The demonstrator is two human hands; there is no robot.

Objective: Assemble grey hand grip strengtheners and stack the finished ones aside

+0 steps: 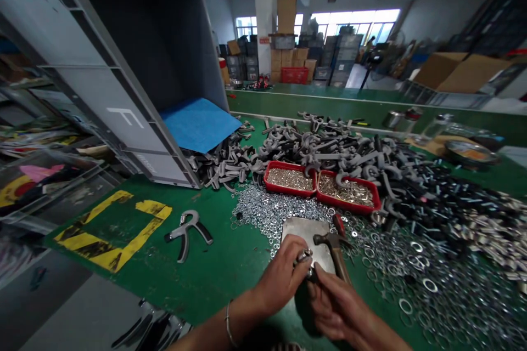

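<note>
Bare left hand [284, 267] and right hand [335, 303], lower centre of the frame, pinch a small shiny metal part [303, 256] between closed fingertips, presumably for steadiness; the wooden-handled steel hammer [336, 255] lies just beside, apparently for ready access.

Gap on, 9 o'clk of L hand [280, 275], over bare green bench [230, 264]! Grey clamp [189, 226] blocks 10, hammer [331, 241] obstructs 2, red trays [348, 207] wall off 12–1, loose rings [405, 306] clutter 3.
</note>
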